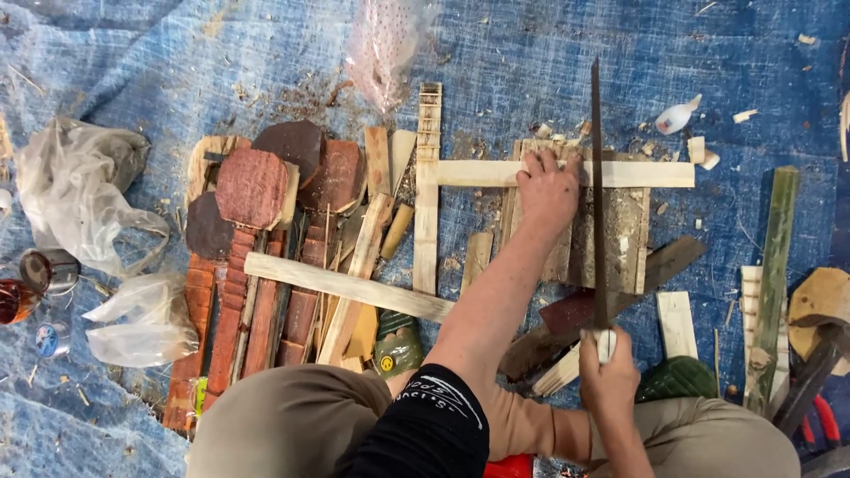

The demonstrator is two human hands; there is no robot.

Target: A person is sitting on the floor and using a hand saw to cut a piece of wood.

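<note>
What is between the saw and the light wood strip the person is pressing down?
Nothing visible. The right hand holds the saw, whose blade lies straight across the pale wood strip. The left hand presses down just left of the blade, with no gap to be seen between them.

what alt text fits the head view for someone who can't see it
A person's right hand draws a long dark saw blade across a pale wooden slat pinned by the left hand, over a blue tarp littered with wood offcuts.
</note>
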